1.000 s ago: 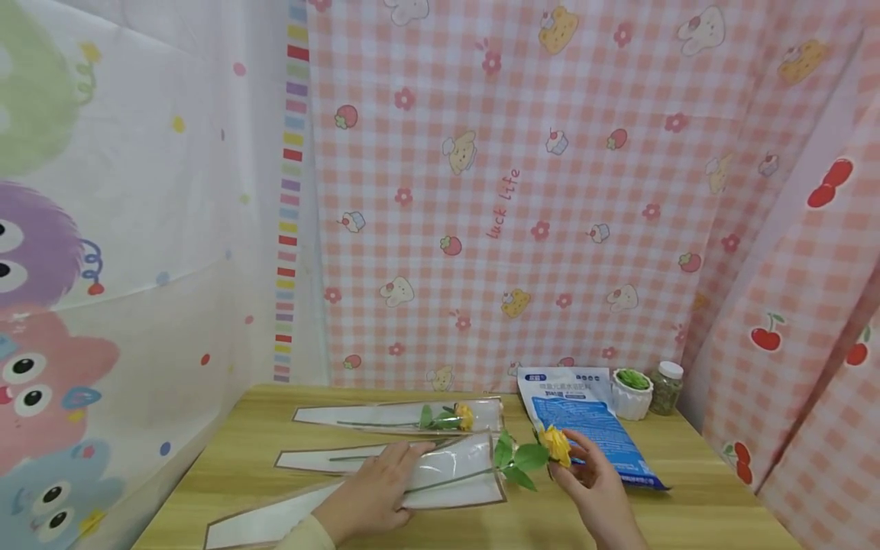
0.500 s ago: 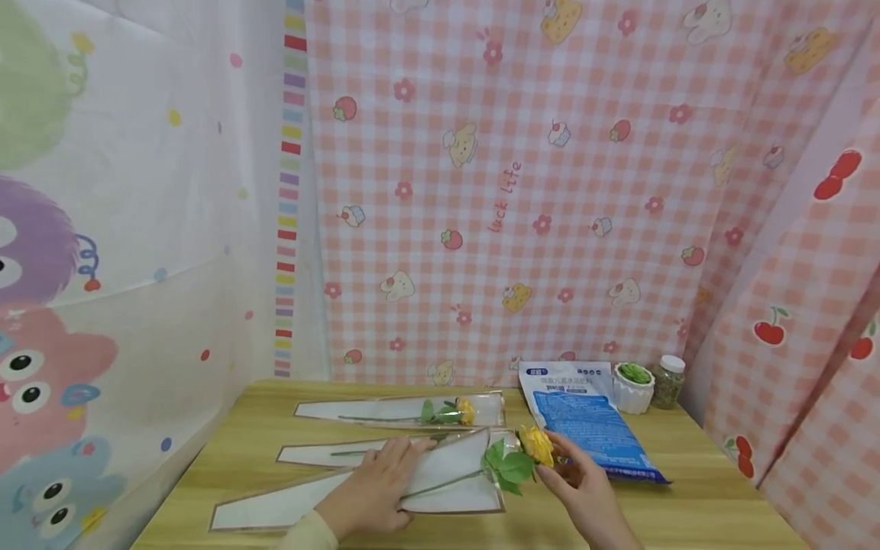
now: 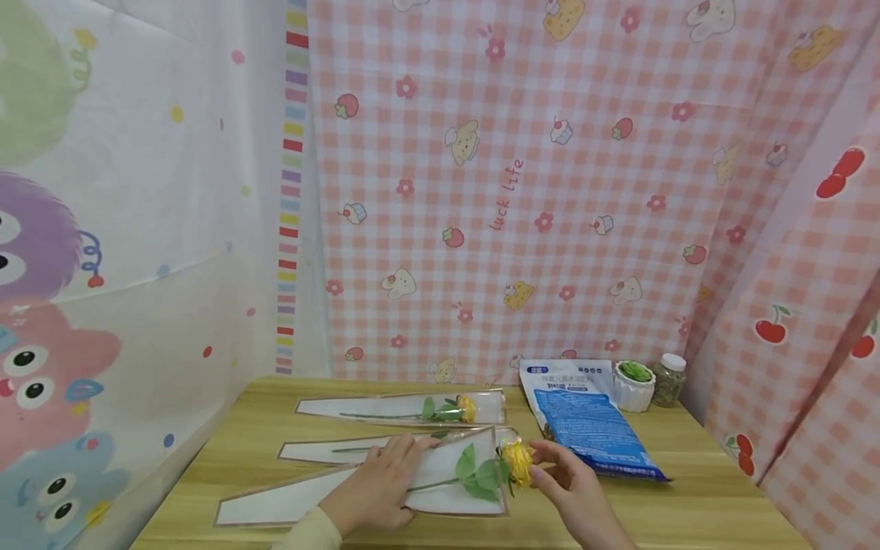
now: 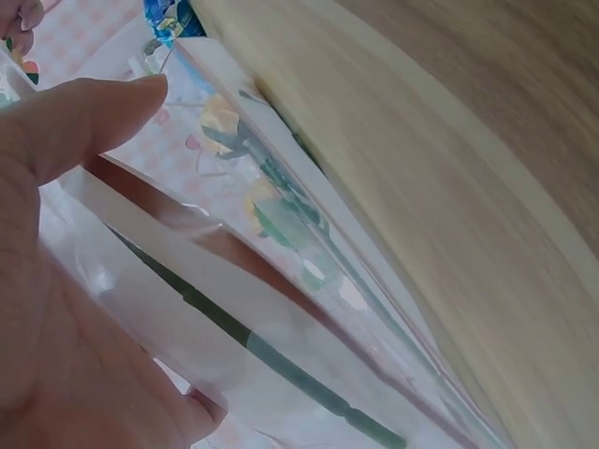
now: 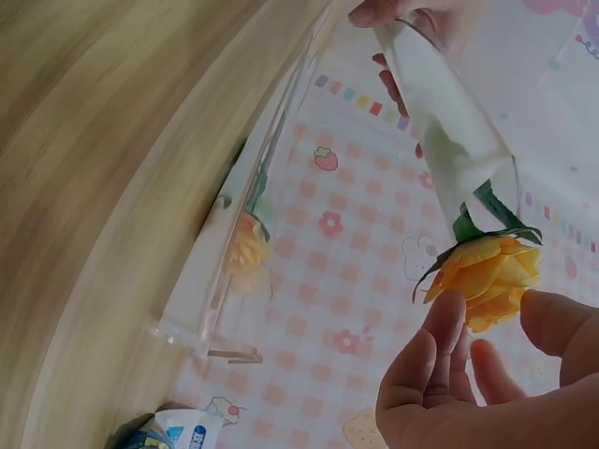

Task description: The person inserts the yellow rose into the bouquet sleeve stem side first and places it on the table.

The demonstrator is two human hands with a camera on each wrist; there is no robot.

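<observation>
In the head view, my right hand holds a yellow rose by its bloom at the wide end of a clear, brown-edged flower sleeve. The rose's stem and leaves lie within the sleeve, while the bloom sits at its mouth. Fingertips and thumb pinch the petals in the right wrist view. My left hand grips the sleeve around its middle. The left wrist view shows the thumb at one side of the sleeve's opening and the green stem running inside.
Behind lie a sleeve with a yellow rose in it and another sleeve, partly covered by the left hand. At the right are a blue-and-white packet, a potted succulent and a white-lidded jar. Patterned curtains surround the table.
My right hand has moved left with the rose, and its leaves have gone from outside the sleeve's mouth to inside it. The left hand has stayed on the sleeve.
</observation>
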